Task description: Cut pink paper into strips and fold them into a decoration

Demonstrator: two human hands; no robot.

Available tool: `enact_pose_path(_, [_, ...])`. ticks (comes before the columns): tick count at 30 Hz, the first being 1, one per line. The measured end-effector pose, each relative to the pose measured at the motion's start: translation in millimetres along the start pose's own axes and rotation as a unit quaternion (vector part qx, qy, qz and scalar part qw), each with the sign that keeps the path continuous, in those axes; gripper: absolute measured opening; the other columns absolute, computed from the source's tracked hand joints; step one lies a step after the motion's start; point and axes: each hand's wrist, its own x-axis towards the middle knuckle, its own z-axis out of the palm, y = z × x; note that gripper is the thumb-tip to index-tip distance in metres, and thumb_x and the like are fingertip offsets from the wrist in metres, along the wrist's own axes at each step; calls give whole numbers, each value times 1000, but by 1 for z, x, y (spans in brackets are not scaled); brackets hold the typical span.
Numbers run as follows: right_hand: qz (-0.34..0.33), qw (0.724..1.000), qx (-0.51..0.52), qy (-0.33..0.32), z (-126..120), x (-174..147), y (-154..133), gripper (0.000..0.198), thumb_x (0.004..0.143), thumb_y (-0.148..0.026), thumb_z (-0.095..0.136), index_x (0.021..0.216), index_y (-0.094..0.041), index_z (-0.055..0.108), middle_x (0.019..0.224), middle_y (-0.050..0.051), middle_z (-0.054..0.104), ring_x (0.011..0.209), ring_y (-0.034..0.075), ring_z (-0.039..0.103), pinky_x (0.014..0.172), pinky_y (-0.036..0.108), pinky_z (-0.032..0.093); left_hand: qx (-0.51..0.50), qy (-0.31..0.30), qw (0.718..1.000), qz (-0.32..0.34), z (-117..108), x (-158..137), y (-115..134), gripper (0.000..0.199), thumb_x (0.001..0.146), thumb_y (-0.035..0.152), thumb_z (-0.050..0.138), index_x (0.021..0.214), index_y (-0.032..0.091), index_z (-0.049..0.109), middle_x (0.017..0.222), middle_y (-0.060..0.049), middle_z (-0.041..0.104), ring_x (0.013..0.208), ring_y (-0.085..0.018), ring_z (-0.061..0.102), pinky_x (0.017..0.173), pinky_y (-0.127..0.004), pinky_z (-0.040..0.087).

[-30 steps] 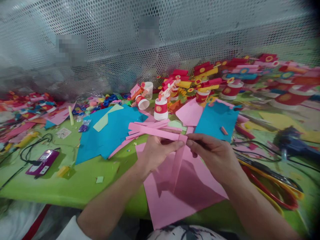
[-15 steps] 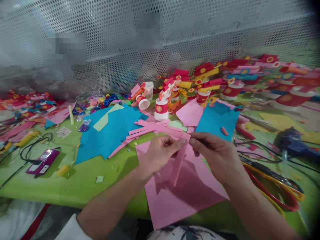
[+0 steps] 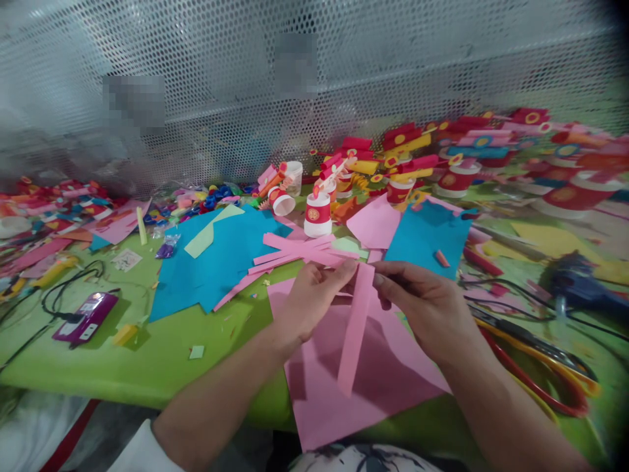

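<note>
A pink paper strip (image 3: 356,331) hangs slanting down between my hands, above a large pink paper sheet (image 3: 339,419). At its upper end my right hand (image 3: 422,298) pinches the strip's right edge between thumb and fingers. My left hand (image 3: 312,298) is closed close beside the strip's upper left, thumb laid against the fingers; its fingertips are partly hidden and seem to grip the strip's top. Several more pink paper strips (image 3: 289,252) lie crossed in a loose pile just beyond my hands.
Blue paper (image 3: 211,262) lies left, another blue sheet (image 3: 422,239) right. Red-handled scissors (image 3: 565,400) and a glue gun (image 3: 584,285) with cable are at right. A purple power strip (image 3: 88,318) lies left. Decorated paper cups (image 3: 317,216) stand along the perforated metal barrier (image 3: 221,98).
The strip has turned its broad face toward me, its lower end now nearer me. My left thumb has slid off its front to the left. My right hand has hardly moved.
</note>
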Motion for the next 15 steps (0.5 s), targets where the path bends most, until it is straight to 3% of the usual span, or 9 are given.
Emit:
enact_pose_path(5, [40,997,59,-26,0,2,1,26,77,-44,85,97,-28,83,76,0,70,62,10,52,53,21,45,-12,-18,1000,15,1,-2,7,27,84,35,75,100,14,77,92,-10,77,82,-22,73,85,-39,58])
enact_pose_path(10, [91,986,129,-62,0,3,4,29,69,-42,91,92,-26,83,73,1,69,60,9,51,51,20,43,34,33,999,14,-4,-1,3,21,77,25,77,95,14,79,88,-9,76,77,-20,70,76,-37,58])
enact_pose_path(15, [121,979,148,-74,1,0,-1,32,68,-46,91,92,-27,83,74,2,71,60,11,56,54,24,50,-8,63,998,10,-3,1,3,22,68,25,84,87,14,77,78,-5,72,70,-18,66,74,-37,58])
